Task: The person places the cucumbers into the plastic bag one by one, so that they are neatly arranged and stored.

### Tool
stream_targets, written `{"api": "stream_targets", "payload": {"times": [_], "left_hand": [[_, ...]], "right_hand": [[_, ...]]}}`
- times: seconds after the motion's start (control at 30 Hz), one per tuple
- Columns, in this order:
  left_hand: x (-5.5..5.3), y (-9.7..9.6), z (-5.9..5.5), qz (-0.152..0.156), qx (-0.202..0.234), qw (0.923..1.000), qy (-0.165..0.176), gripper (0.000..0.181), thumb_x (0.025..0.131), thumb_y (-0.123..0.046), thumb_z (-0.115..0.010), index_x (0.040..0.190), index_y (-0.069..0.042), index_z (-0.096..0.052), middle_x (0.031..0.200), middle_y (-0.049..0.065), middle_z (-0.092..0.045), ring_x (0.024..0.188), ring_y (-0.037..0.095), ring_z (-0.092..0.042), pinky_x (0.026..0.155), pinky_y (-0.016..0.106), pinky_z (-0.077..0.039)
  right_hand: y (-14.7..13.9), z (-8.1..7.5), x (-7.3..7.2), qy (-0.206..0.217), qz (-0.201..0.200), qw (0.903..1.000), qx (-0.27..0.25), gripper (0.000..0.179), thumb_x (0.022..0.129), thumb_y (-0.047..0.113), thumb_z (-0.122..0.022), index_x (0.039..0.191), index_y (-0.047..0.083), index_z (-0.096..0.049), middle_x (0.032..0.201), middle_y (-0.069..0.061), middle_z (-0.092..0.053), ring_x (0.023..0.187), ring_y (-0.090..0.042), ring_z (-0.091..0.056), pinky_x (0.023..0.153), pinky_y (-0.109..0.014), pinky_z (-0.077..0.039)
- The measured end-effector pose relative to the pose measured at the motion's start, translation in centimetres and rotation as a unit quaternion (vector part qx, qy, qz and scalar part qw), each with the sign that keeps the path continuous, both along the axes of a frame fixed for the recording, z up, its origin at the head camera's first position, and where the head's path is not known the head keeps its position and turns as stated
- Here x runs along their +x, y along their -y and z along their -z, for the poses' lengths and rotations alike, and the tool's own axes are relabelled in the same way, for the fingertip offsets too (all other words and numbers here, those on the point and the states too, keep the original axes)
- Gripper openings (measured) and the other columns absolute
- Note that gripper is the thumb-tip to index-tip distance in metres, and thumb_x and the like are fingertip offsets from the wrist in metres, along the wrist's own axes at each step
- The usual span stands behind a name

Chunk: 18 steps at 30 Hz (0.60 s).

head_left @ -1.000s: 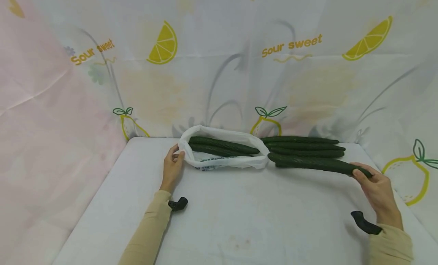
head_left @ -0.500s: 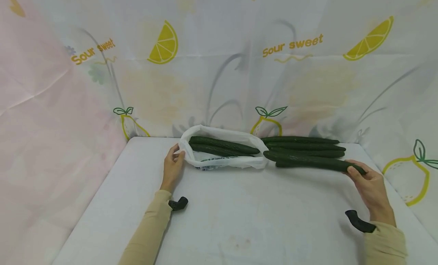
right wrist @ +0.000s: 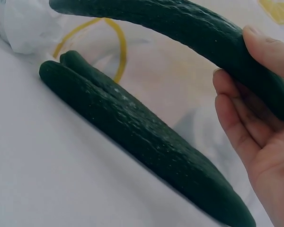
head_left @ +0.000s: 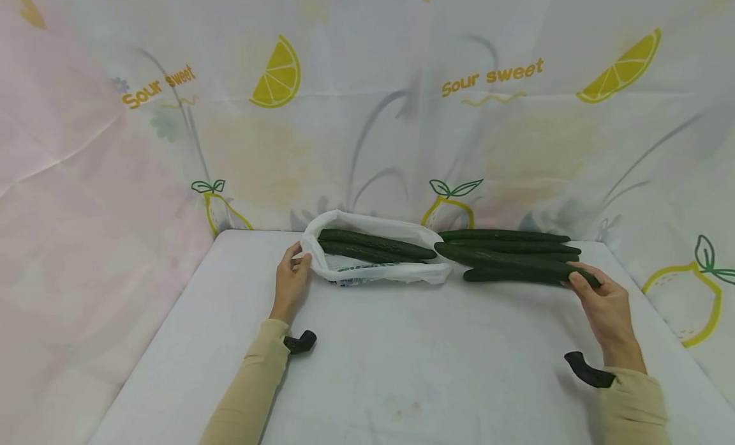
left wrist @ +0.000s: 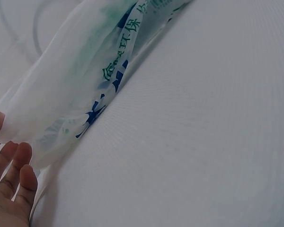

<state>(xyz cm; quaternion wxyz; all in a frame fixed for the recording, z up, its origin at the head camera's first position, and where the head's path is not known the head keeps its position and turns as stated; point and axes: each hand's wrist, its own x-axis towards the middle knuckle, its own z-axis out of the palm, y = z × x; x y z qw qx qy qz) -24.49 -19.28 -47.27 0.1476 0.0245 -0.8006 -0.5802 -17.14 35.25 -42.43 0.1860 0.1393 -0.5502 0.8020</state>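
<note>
My right hand (head_left: 605, 308) grips the near end of a long dark green cucumber (right wrist: 180, 29). The cucumber is raised above the others, its far tip (head_left: 445, 248) by the right end of the white plastic bag (head_left: 390, 276). My left hand (head_left: 289, 282) holds the bag's left rim between thumb and fingers. In the left wrist view the bag (left wrist: 61, 71) shows green and blue print, with the fingers (left wrist: 21, 158) at its edge. Two cucumbers (head_left: 376, 242) lie inside the open bag. Below the raised cucumber, the right wrist view shows cucumbers (right wrist: 142, 137) lying side by side.
Several more cucumbers (head_left: 505, 235) lie on the white table (head_left: 402, 355), right of the bag. A curtain (head_left: 367, 113) printed with lemons hangs behind the table and along its sides. A black wrist mount (head_left: 588, 370) sticks out from the right sleeve.
My right hand has moved left with the cucumber, bringing its far tip over the bag's right edge. The left hand and the bag have stayed in place.
</note>
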Motion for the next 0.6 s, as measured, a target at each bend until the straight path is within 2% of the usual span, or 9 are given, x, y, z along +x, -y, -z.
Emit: {"api": "stream_targets", "payload": {"times": [0.17,0.43,0.6], "left_hand": [[-0.1,0.0,0.3,0.002,0.000,0.9998,-0.019,0.047,0.097,-0.032,-0.053,0.140,-0.014,-0.045,0.135,0.011,-0.049,0.104,0.023,-0.054,0.076,0.016,-0.042],[0.2,0.0,0.2,0.003,0.002,0.9999,-0.012,0.048,0.097,-0.030,-0.053,0.140,-0.012,-0.044,0.136,0.012,-0.049,0.105,0.026,-0.054,0.077,0.017,-0.042],[0.0,0.0,0.2,0.000,-0.001,0.9999,-0.017,0.046,0.097,-0.032,-0.053,0.139,-0.015,-0.045,0.135,0.011,-0.050,0.103,0.023,-0.054,0.078,0.019,-0.043]], "right_hand": [[0.6,0.1,-0.2,0.006,0.011,0.9998,0.014,0.025,0.090,-0.014,-0.049,0.108,-0.007,-0.065,0.112,-0.006,-0.067,0.095,-0.010,-0.067,0.086,-0.019,-0.052],[1.5,0.0,-0.5,0.027,0.042,0.9984,0.026,0.023,0.089,-0.009,-0.055,0.109,-0.005,-0.065,0.109,-0.002,-0.068,0.087,-0.009,-0.069,0.086,-0.018,-0.051],[2.8,-0.3,-0.9,0.050,0.076,0.9942,0.058,0.025,0.088,-0.009,-0.057,0.111,-0.004,-0.065,0.103,0.001,-0.068,0.083,-0.007,-0.069,0.085,-0.016,-0.050]]}}
